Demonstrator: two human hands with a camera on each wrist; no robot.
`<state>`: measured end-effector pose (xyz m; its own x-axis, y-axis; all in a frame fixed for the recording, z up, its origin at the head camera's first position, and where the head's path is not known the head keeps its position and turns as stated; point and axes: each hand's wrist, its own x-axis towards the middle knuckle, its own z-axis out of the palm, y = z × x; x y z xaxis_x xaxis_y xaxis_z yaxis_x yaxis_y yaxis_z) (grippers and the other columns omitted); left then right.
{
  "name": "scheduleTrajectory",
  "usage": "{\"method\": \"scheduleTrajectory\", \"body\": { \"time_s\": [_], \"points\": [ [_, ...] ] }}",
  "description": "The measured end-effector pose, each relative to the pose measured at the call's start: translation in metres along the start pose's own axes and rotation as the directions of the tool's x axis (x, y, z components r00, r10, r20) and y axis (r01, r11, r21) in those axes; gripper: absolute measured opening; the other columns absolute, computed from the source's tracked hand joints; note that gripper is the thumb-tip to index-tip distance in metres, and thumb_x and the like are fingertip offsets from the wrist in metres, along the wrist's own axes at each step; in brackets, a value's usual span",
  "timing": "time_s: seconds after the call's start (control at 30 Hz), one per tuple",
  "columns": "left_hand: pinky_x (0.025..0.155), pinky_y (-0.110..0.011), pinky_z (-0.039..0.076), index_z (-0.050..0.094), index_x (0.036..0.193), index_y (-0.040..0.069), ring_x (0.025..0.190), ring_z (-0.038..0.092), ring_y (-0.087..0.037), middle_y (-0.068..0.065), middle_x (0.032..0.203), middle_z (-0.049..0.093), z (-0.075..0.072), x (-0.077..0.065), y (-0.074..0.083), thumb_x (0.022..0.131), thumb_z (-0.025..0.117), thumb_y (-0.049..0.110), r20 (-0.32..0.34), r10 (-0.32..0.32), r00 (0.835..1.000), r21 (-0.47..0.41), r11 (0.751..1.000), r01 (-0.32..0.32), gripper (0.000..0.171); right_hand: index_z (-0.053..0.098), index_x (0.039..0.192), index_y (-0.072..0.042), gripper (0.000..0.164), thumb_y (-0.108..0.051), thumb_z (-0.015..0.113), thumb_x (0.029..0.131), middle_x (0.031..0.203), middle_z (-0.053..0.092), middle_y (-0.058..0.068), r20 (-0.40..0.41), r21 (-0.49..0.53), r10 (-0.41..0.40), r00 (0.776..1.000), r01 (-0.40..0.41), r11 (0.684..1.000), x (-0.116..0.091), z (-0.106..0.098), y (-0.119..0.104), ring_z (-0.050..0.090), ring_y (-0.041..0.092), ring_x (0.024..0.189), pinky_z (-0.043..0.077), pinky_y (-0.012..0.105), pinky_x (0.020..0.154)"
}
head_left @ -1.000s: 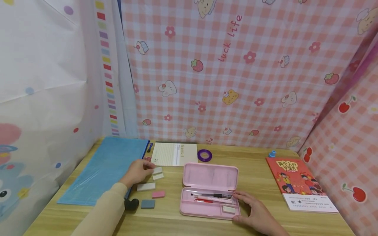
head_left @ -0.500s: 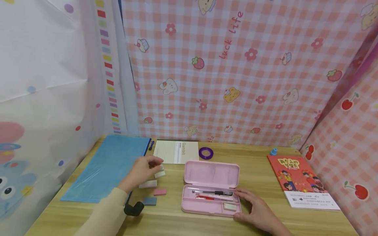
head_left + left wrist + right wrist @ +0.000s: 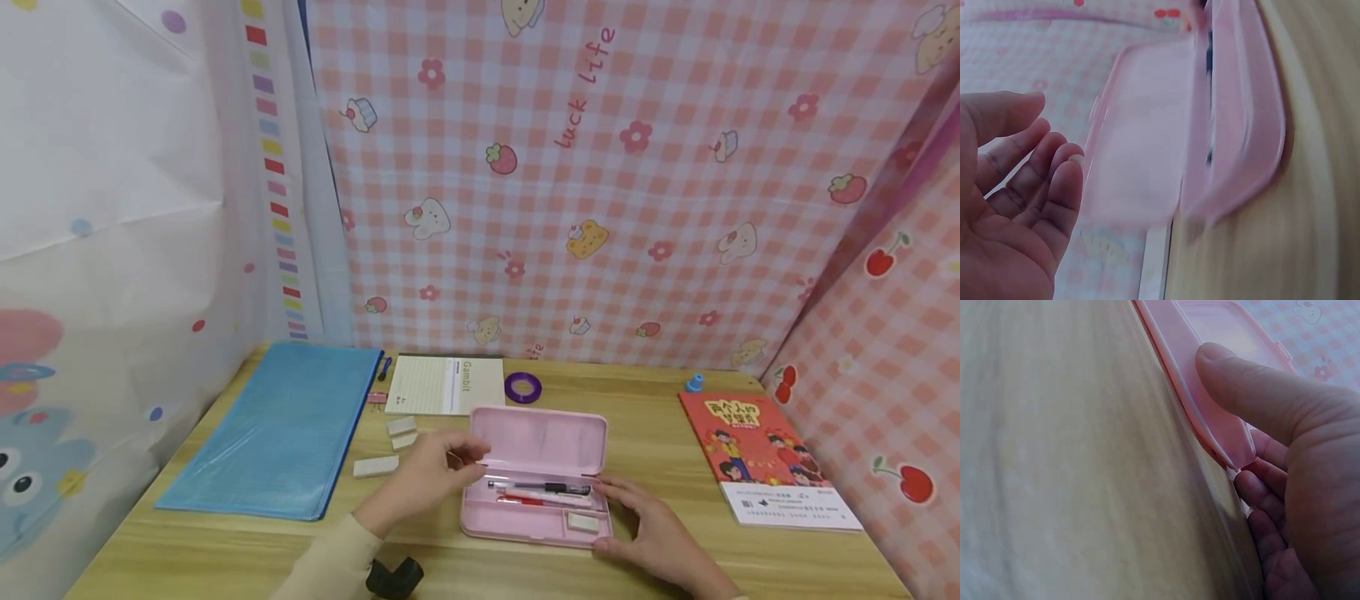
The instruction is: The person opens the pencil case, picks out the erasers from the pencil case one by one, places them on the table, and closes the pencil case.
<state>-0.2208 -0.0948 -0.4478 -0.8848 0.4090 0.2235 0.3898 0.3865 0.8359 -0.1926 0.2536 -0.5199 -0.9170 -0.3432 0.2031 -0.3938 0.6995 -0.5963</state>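
A pink pencil case point(image 3: 536, 442) lies on the table with its lid raised. Pens point(image 3: 543, 496), one black and one red among them, lie in its long tray, and a small white eraser point(image 3: 582, 522) sits in the front right compartment. My left hand point(image 3: 435, 475) hovers at the case's left end; in the left wrist view its loosely bent fingers point(image 3: 1063, 194) hold nothing. My right hand point(image 3: 652, 529) grips the case's right end, thumb over the front corner and fingers against the side. White erasers point(image 3: 376, 467) lie left of my left hand.
A blue folder point(image 3: 270, 425) lies at the left. Toward the back are a notepad point(image 3: 450, 385), a pink clip point(image 3: 377, 397) and a purple tape roll point(image 3: 522, 387). A red-covered book point(image 3: 757, 442) and a small blue item point(image 3: 694, 383) lie at the right.
My left hand has moved right and nearer, from above the white erasers to the case's left end. It now covers the spot of the pink and grey-blue erasers. My right hand stays put.
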Motion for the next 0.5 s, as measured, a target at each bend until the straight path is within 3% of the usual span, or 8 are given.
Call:
{"method": "scheduleTrajectory", "body": {
  "time_s": [0.23,0.5],
  "points": [
    [0.071,-0.022,0.052,0.071,0.103,0.003,0.079,0.058,-0.005,-0.003,0.09,0.067,0.038,0.006,0.01,0.084,0.072,0.009,0.081,0.046,0.996,-0.005,0.999,-0.046,0.02,0.061,0.129,-0.021,0.076,-0.059,0.079,0.066,0.136,0.052,-0.01,0.019,0.009,0.019,1.0,-0.02,1.0,0.0,0.0,0.0,0.046,0.02,0.127,0.038,0.045,0.103],
    [0.07,-0.017,0.05,0.072,0.101,0.007,0.076,0.057,0.001,0.007,0.085,0.066,0.076,0.017,0.01,0.082,0.075,0.011,0.164,0.123,0.979,0.026,0.991,-0.129,0.02,0.061,0.13,-0.021,0.076,-0.06,0.078,0.067,0.136,0.052,-0.011,0.017,0.014,0.0,1.0,0.0,1.0,0.0,-0.001,0.0,0.047,0.019,0.127,0.038,0.047,0.103]
  ]
}}
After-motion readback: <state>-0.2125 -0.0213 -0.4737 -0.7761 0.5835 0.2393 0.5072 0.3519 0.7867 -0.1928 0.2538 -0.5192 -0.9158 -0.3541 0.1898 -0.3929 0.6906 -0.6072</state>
